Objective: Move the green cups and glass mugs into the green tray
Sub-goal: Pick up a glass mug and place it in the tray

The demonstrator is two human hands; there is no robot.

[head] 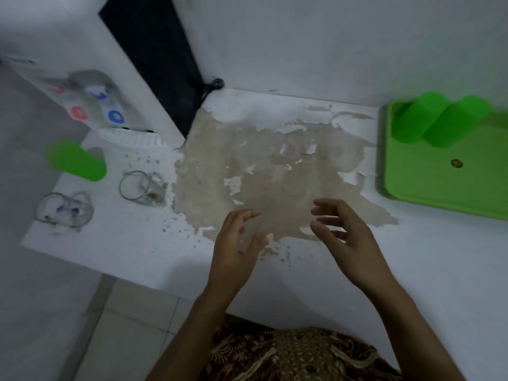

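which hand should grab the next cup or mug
Left. The left hand is nearer the remaining green cup and two glass mugs at the table's left end; the empty right hand is nearer the green tray.

Both bare forearms reach forward from the near edge. The left hand (237, 240) and the right hand (347, 235) are side by side, apart, palms turned toward each other. Their fingers are loosely curled and hold nothing.
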